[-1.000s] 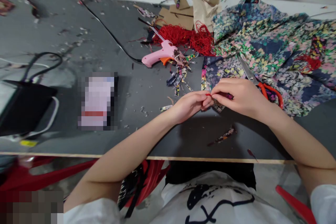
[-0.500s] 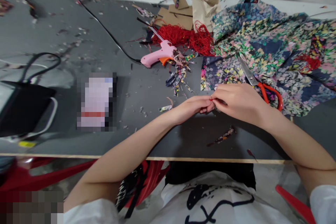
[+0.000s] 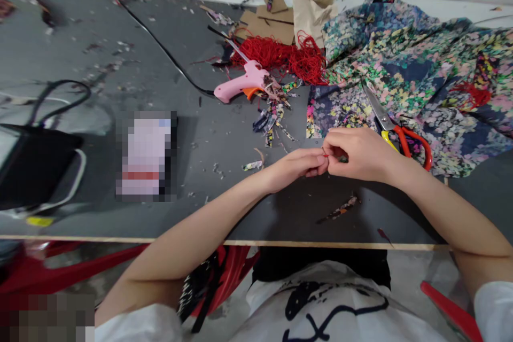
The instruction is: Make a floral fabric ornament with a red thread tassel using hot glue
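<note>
My left hand (image 3: 303,164) and my right hand (image 3: 355,152) meet above the table near its front edge, fingertips together. Both are closed in a pinch on a small red thread-like piece (image 3: 325,156), mostly hidden by the fingers. Just beyond my right hand, scissors (image 3: 412,144) with red and yellow handles lie on floral fabric (image 3: 417,80). Past my left hand are narrow floral fabric strips (image 3: 274,117) and a pink glue gun (image 3: 240,85) with an orange trigger. Behind the glue gun sits a tangled bundle of red thread (image 3: 272,53).
A phone-like device (image 3: 146,155), blurred out, lies on the left of the grey table (image 3: 216,208). Farther left stands a black box (image 3: 44,160) with cables. The glue gun's black cord (image 3: 148,29) runs to the back. Cardboard pieces (image 3: 266,26) and cream cloth (image 3: 308,5) lie behind.
The right hand has turned slightly and its fingers arch more, opening a gap behind the pinch. The scissors' yellow handle now shows beside it. My left hand has barely moved.
</note>
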Tool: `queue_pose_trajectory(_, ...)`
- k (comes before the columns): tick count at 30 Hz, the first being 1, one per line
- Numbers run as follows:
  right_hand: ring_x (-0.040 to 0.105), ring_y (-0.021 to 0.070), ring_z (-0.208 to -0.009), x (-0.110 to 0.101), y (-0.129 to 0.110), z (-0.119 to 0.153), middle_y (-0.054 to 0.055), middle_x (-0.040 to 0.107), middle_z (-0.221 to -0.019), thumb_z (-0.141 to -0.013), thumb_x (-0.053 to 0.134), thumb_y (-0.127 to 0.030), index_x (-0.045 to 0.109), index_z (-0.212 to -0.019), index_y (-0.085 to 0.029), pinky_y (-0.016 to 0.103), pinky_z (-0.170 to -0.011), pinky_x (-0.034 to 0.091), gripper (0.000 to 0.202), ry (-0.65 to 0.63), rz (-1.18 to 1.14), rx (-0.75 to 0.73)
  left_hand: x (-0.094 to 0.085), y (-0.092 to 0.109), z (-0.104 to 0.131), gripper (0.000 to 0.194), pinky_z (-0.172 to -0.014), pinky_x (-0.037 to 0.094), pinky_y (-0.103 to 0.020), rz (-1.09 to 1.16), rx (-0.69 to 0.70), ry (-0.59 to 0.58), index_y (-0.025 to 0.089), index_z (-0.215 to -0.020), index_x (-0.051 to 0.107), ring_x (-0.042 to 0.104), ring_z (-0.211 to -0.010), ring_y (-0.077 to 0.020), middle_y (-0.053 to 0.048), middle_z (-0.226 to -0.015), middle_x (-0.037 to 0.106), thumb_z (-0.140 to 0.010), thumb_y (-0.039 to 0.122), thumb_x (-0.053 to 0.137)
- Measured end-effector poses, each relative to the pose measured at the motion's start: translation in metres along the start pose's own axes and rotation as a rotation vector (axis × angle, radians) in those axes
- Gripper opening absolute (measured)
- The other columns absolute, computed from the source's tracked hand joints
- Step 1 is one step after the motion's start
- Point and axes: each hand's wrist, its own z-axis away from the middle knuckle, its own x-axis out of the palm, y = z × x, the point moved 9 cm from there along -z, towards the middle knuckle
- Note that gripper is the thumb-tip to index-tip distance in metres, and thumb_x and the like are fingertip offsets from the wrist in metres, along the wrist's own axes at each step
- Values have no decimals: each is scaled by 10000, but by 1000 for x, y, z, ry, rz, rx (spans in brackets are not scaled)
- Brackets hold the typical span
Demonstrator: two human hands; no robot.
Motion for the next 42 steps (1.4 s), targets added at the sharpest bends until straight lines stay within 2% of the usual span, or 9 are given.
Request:
queue_pose_trajectory(3,383,92,-553,-5,5,-2,-21,491,-627,-697,522,-192,481,-624,-183,236,-552,255,85,22,-92,15,0,3,0,333,-521,245,-239,46,6,12,154,-611,484,322,-558,-89,30,-577,382,-790,422,567)
queue_pose_trajectory(6,387,85,-539,-6,9,-4,-40,458,-584,-675,536,-193,459,-596,-185,230,-555,267,110,20,-173,35,-2,-1,0,335,-521,258,-217,98,-53,42,143,-621,497,337,-550,-77,32,-574,390,-763,430,596)
queue_pose_trajectory(12,388,76,-511,2,20,-7,-59,433,-537,-658,545,-213,473,-585,-183,224,-532,270,107,-15,-305,89,-5,-6,-2,281,-460,234,-197,159,-87,94,136,-651,513,297,-453,-47,48,-515,401,-755,387,585)
queue_pose_trajectory(20,361,59,-491,4,21,-6,-75,403,-520,-633,510,-184,450,-575,-182,219,-513,255,83,-31,-403,111,-6,1,-1,286,-434,197,-166,179,-30,83,185,-768,405,270,-409,-28,79,-504,438,-772,376,617)
queue_pose_trajectory(24,361,61,-497,6,24,-6,-72,413,-513,-630,508,-195,471,-588,-180,219,-509,255,58,-40,-461,128,-3,0,-1,271,-439,214,-167,158,-52,41,167,-847,453,275,-418,-29,80,-526,437,-786,387,599)
queue_pose_trajectory(29,399,76,-507,13,31,-8,-50,495,-531,-634,515,-222,501,-610,-179,222,-503,292,51,-78,-534,195,1,-5,-1,315,-437,174,-185,70,-77,-25,142,-781,488,249,-436,-22,78,-543,395,-814,437,593)
queue_pose_trajectory(32,430,85,-507,17,34,-8,-35,545,-541,-650,503,-207,508,-620,-180,225,-501,316,40,-97,-561,221,-1,-3,-3,348,-444,160,-196,12,-46,-19,124,-799,527,255,-445,-27,79,-530,385,-819,466,592)
queue_pose_trajectory(38,493,94,-522,20,38,-8,-21,602,-595,-741,500,-200,522,-684,-178,232,-530,354,64,-125,-603,209,-9,-1,-4,346,-446,158,-202,-33,18,65,120,-825,536,268,-442,-32,84,-515,385,-826,464,577)
queue_pose_trajectory(42,516,103,-570,12,36,-7,-3,633,-653,-835,494,-268,573,-729,-167,241,-577,358,167,-86,-496,188,-10,-1,-4,338,-444,167,-202,-53,34,76,121,-840,536,278,-441,-35,83,-514,386,-836,458,564)
